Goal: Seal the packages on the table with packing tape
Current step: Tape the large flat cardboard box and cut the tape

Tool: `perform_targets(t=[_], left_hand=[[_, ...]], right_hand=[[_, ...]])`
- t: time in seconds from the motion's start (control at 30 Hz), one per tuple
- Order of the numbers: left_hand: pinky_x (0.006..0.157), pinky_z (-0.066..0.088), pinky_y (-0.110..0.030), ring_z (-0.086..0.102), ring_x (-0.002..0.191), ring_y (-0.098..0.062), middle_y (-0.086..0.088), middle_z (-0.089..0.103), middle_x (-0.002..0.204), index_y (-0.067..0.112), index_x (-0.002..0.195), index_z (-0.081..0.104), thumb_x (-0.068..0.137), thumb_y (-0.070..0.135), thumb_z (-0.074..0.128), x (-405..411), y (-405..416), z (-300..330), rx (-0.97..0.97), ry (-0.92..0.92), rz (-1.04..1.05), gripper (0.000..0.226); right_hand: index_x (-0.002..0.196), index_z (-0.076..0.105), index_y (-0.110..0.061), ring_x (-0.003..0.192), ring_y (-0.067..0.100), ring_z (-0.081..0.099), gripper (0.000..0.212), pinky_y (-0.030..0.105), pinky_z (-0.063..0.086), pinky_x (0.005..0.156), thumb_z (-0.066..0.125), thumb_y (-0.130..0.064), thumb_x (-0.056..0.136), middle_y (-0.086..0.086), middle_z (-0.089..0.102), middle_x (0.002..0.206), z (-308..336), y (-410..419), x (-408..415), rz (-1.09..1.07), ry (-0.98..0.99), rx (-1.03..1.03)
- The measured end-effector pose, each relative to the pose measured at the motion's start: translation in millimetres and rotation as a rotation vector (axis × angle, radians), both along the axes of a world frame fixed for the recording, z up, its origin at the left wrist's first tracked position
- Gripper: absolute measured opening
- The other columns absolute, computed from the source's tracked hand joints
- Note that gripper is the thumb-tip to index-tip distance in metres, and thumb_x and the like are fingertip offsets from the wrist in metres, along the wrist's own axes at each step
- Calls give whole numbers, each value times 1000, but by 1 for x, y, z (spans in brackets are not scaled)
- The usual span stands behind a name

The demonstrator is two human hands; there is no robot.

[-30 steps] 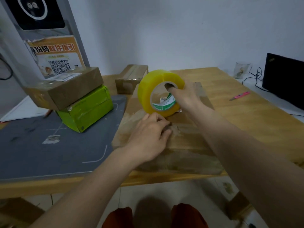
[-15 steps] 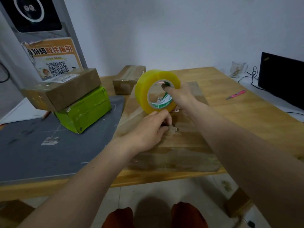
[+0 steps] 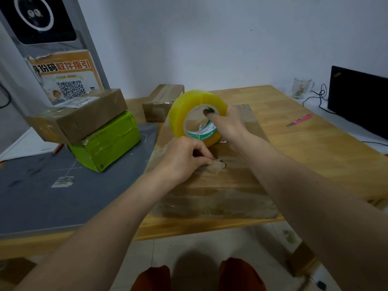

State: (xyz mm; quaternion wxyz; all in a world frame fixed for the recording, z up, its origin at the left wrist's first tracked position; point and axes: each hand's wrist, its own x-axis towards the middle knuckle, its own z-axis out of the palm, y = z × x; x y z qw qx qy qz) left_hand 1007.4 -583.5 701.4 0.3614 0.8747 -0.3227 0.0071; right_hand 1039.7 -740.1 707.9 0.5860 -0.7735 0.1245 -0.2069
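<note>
While the work is under way, findings are as follows.
Tape roll: a thick yellow roll of packing tape (image 3: pixel 197 114) stands on edge on the large package, core facing the camera, green-and-white label inside the core.
Right hand: the right hand (image 3: pixel 227 124) grips the roll, one finger hooked into the core, the rest hidden behind the roll.
Left hand: the left hand (image 3: pixel 184 158) lies on the package top just below the roll, fingers curled, pinching a small flap at the seam; whether this is tape end or cardboard cannot be told.
Large package: a flat brown package (image 3: pixel 216 183) lies at the near edge of the table (image 3: pixel 315 148), glossy tape already across its near side.
Other packages: a brown box (image 3: pixel 79 116) rests on a green box (image 3: pixel 109 141) on a grey mat (image 3: pixel 42 196) to the left; a small brown box (image 3: pixel 161 101) sits behind the roll.
Surroundings: a pink cutter (image 3: pixel 299 120) lies well right; a glass mug (image 3: pixel 301 87) and a black monitor (image 3: pixel 359 99) stand beyond it.
</note>
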Motion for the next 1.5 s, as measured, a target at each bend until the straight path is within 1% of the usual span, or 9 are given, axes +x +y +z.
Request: perform_targets(t=[0.43,0.67,0.73,0.87,1.0,1.17,1.3,1.4,1.5], left_hand=[[64,50,-17,58,57,1,9,66,65,25,64,68,71,12,86,-6,-21,-12,-246,159,277,23],[80,53,-29,67,89,-18,-4,73,96,10,99,75,92,18,63,-49,-5,-31,-80,-548,128,16],[94,52,-34,68,105,-21,-7,73,112,9,113,73,95,31,57,-59,-3,-39,98,-534,42,33],[115,17,-24,39,140,-17,-5,46,149,12,144,47,99,53,40,-58,-7,-39,282,-425,14,61],[120,8,-28,21,148,-19,-8,27,159,11,153,28,97,63,28,-53,-21,-42,384,-465,12,77],[122,4,-30,18,149,-17,-6,25,160,12,154,26,93,68,22,-63,-7,-52,335,-554,-1,83],[114,27,-30,39,139,-18,-3,46,150,16,145,45,89,72,35,-58,-14,-51,248,-490,69,80],[89,44,-28,52,113,-17,-2,55,123,16,123,53,74,67,66,-51,6,-46,-59,-442,265,72],[114,32,-40,29,137,-26,-14,31,148,8,145,26,53,73,74,-34,27,-44,-113,-306,519,122]], right_hand=[[117,59,-12,101,25,62,34,48,50,92,67,-29,89,7,66,109,-2,7,-6,-60,-24,0],[119,60,-11,104,24,61,33,43,50,93,66,-28,91,8,66,112,-3,5,-9,-50,-45,7],[119,57,-14,105,22,59,33,40,49,92,65,-30,92,6,65,113,-4,4,-10,-44,-43,8],[116,55,-17,104,21,58,29,36,48,88,65,-30,92,4,64,111,-6,5,-10,-48,-56,15],[108,54,-21,107,21,58,22,37,47,93,66,-29,91,5,62,117,-7,6,-13,-64,-76,13],[110,52,-22,89,11,57,33,22,47,74,73,-20,85,-6,61,96,-8,4,-17,-51,-77,-8],[111,50,-21,85,12,55,33,24,46,71,70,-14,86,-2,59,98,-6,6,-21,-67,-59,-9],[111,49,-18,80,10,53,29,18,40,59,67,-14,89,-3,56,94,0,8,-25,-103,-61,-45],[120,50,-13,87,15,54,33,15,36,56,65,-13,90,2,58,103,4,8,-29,-122,-58,-95]])
